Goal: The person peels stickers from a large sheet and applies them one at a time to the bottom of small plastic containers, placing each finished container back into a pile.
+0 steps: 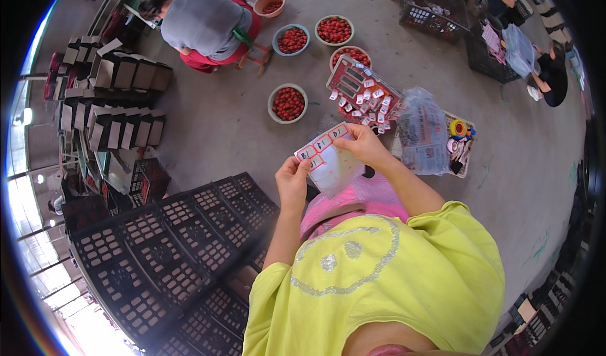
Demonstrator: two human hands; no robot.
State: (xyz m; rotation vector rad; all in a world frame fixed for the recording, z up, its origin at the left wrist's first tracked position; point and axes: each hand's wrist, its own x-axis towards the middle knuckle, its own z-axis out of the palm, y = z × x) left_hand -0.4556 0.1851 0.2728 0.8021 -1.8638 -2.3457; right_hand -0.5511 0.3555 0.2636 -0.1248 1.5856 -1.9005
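Between my two hands is a sheet of red-bordered stickers (326, 166), tilted, with handwritten marks on the stickers along its top. My left hand (292, 181) pinches its left edge, the thumb on a sticker. My right hand (363, 146) grips the upper right corner, thumb in front. Just beyond the sheet stands a red digital weighing scale (342, 74) with several white stickers (371, 101) stuck over its front. Right of it, a clear plastic bag (421, 138) with print lies partly over a white plastic basket (466, 159) holding tape rolls (458, 128).
Several bowls of small red fruit (288, 104) stand on the concrete floor (227, 124). Stacked black plastic crates (189, 233) rise close on my left. Open boxes (128, 76) are piled farther left. A person (208, 22) sits on a stool ahead; others work by black crates (433, 20).
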